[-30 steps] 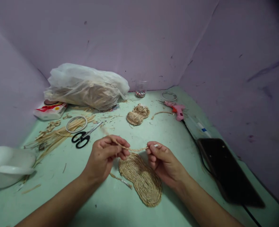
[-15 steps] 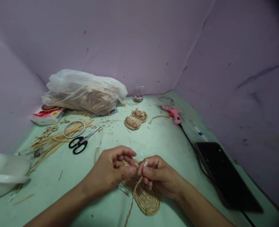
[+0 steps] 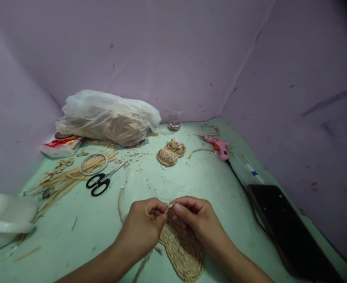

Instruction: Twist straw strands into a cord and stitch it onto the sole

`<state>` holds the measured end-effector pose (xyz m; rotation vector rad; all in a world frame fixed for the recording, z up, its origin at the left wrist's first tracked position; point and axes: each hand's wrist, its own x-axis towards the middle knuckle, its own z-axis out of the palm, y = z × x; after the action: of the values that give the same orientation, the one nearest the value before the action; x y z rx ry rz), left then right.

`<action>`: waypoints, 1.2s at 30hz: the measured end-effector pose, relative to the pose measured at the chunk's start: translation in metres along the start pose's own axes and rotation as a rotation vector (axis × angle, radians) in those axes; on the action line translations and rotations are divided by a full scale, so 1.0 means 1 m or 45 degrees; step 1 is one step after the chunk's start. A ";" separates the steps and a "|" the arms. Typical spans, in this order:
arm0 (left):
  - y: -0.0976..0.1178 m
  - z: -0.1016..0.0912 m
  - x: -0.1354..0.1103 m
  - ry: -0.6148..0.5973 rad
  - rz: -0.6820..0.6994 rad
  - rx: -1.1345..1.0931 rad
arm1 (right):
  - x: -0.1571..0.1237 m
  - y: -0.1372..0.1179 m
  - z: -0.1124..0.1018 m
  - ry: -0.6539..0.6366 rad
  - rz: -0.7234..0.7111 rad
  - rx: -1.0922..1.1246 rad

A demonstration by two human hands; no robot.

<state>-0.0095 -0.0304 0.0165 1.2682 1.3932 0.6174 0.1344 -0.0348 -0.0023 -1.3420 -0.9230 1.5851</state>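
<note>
A sole-shaped piece of coiled straw cord (image 3: 185,251) lies at the front of the table beneath my hands. Over its far end, my left hand (image 3: 145,222) pinches a thin twisted cord (image 3: 167,208). My right hand (image 3: 198,220) is closed, thumb against fingers, on the whitish end of the same cord. The two sets of fingertips almost meet. Left of my left hand, a cord length (image 3: 120,204) with a white tip lies on the table; another strand (image 3: 143,267) runs down toward the front edge. My fingers partly cover the coiled piece.
Black-handled scissors (image 3: 99,182), a ring (image 3: 93,164) and straw strips (image 3: 64,182) lie left. Behind are a plastic bag (image 3: 108,118), a small coiled piece (image 3: 171,153) and a bead cup (image 3: 175,125). A pink glue gun (image 3: 219,146) and phone (image 3: 288,232) stand right.
My left hand has lowered and closed on the cord beside my right fingertips. The cord, which hung down over the coiled piece, now runs between both hands. The view has shifted slightly.
</note>
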 end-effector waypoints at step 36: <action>0.003 -0.003 0.003 -0.125 -0.215 -0.358 | -0.004 -0.001 0.003 -0.066 0.026 -0.005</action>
<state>-0.0104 -0.0261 0.0184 0.9355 1.2673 0.6029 0.1317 -0.0383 0.0009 -1.3225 -0.9464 1.6412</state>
